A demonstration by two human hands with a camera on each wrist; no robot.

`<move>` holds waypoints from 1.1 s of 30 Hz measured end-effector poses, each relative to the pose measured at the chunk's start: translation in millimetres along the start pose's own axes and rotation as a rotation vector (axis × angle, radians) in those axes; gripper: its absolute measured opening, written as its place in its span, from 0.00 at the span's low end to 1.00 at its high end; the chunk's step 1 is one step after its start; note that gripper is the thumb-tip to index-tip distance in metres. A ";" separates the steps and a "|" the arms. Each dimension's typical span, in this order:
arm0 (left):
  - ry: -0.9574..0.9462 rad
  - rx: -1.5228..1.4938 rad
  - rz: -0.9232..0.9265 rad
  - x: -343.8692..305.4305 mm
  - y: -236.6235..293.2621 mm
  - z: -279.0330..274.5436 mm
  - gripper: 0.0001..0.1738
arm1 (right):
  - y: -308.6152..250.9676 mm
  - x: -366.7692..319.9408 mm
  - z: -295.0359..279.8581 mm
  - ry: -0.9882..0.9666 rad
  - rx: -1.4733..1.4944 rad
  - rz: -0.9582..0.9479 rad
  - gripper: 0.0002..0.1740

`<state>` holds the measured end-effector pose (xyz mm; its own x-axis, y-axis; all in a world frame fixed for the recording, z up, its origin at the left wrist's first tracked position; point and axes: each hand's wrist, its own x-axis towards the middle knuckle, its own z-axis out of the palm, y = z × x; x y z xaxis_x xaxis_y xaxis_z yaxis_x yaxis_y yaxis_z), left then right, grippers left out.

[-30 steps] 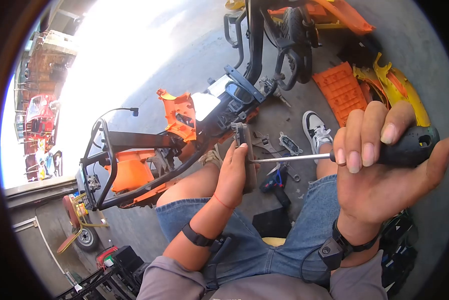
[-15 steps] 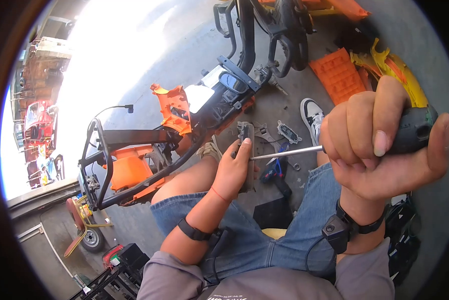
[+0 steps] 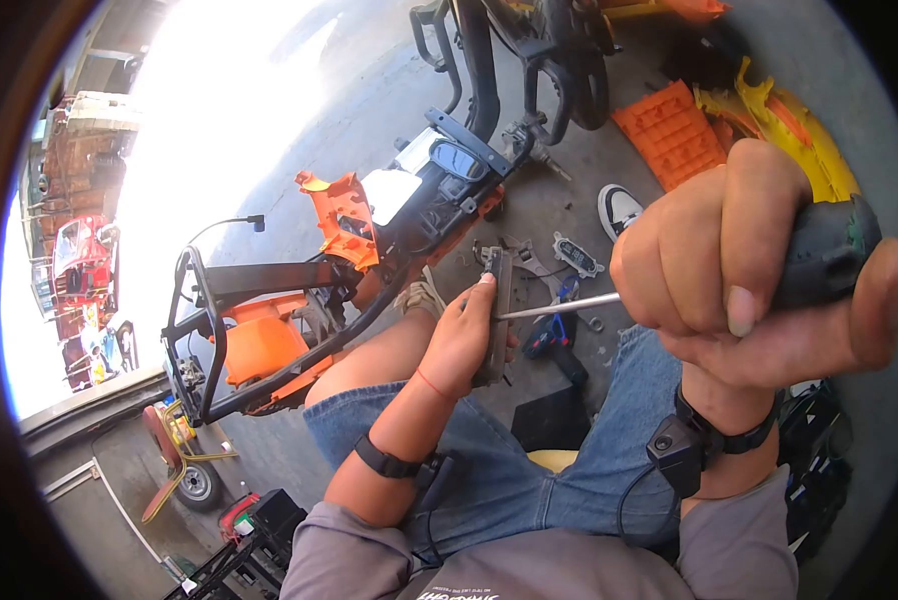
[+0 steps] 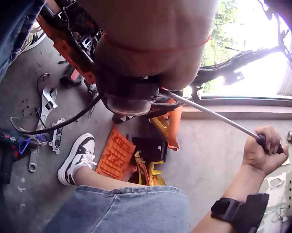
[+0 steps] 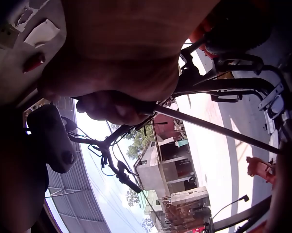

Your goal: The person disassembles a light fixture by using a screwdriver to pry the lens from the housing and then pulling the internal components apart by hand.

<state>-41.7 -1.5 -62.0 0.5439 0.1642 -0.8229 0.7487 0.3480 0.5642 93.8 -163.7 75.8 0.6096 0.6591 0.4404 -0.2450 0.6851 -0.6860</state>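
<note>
In the head view my right hand point(image 3: 719, 265) grips the dark handle point(image 3: 827, 250) of a long screwdriver, fingers curled round it and thumb along its lower side. The bare metal shaft point(image 3: 564, 306) runs left, its tip right at a dark housing point(image 3: 505, 300). My left hand point(image 3: 461, 335) holds that housing upright between thumb and fingers, above my lap. Seen from the left wrist, the housing point(image 4: 129, 104) has a rounded, translucent face and a black cable point(image 4: 58, 128) hanging from it. The screwdriver's tip meets its side there, partly hidden by my hand.
A stripped vehicle frame point(image 3: 399, 235) with orange panels stands ahead and to the left. On the floor between my legs lie a cordless drill point(image 3: 559, 352), an adjustable wrench point(image 3: 534, 262) and a small grey part point(image 3: 577, 254). An orange ribbed panel point(image 3: 669, 135) lies at upper right.
My right hand's fingers have gone from stretched along the screwdriver handle to curled round it, turning the hand. The tip stays at the housing. The head view has shifted slightly.
</note>
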 end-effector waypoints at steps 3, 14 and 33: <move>-0.013 0.006 -0.019 -0.8 1.3 1.8 0.26 | -2.1 -10.4 -7.9 0.018 -0.053 0.047 0.34; -0.079 0.046 -0.077 -3.8 4.1 -0.4 0.26 | -4.9 -10.2 -12.9 -0.049 0.042 0.026 0.33; -0.205 0.063 -0.148 -2.2 8.3 -8.1 0.26 | -0.3 -12.2 -22.1 -0.056 0.059 0.039 0.33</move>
<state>-39.7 8.5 -56.0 0.4876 -0.0773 -0.8696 0.8444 0.2950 0.4472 103.2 -178.8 57.8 0.5561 0.7006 0.4471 -0.3130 0.6748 -0.6683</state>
